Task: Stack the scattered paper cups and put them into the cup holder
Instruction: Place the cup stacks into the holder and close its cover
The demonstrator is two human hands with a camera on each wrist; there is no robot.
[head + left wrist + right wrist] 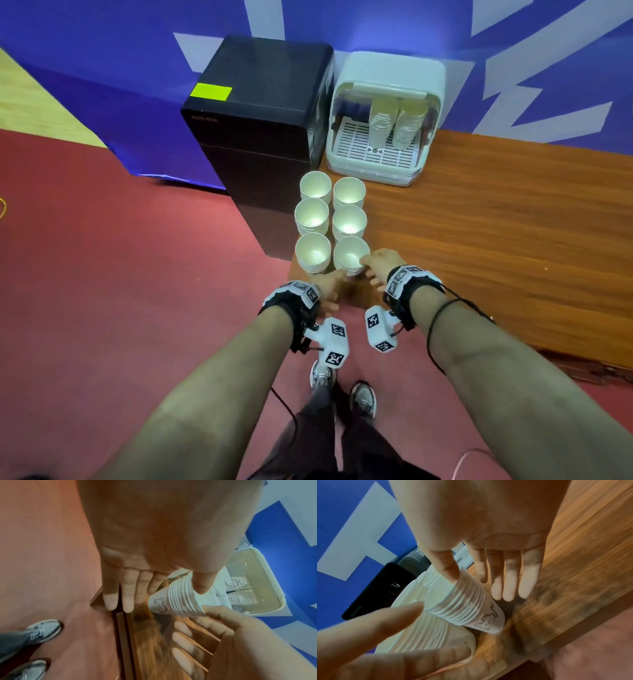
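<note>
Several stacks of white paper cups stand in two columns at the left end of the wooden table (479, 222). The nearest right stack (350, 257) carries a bear drawing (160, 605). My left hand (328, 287) touches its rims with the thumb (202, 586), the fingers (127, 601) straight and apart from it. On the other side my right hand (376, 266) presses its thumb (448, 570) on the rims, with its fingers (510, 586) straight beside the stack. The white cup holder (394, 68) stands behind with its clear lid up, and two cup stacks (397, 123) lean inside.
A black box-shaped appliance (260, 137) stands on the floor against the table's left end, close to the left column of cups. The table corner (96, 599) lies just under my left hand. Red floor (137, 274) and my shoes (363, 399) are below.
</note>
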